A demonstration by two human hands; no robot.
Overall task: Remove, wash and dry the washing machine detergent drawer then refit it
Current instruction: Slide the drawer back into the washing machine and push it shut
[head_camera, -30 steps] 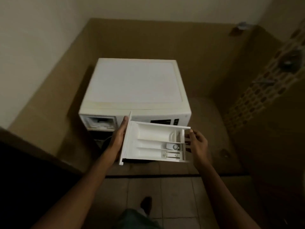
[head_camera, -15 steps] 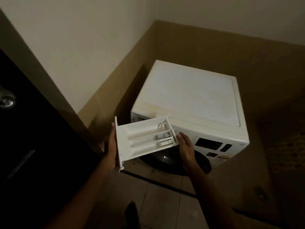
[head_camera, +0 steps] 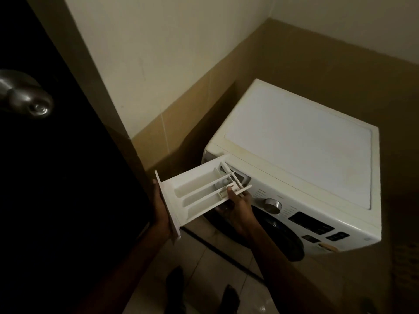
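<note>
Detergent drawer (head_camera: 199,196), white moulded plastic, is held clear of the white front-loading washing machine (head_camera: 301,159). Left hand (head_camera: 161,210) clasps its front panel; right hand (head_camera: 238,206) grips the rear end. Removal appears complete; next, carry it level to water for washing.

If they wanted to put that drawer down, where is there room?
The washer's top is bare, bordered by the tiled walls. Floor tiles between the washer and the door are partly free. It is crowded at the washer's front, where both hands hold the drawer.
</note>
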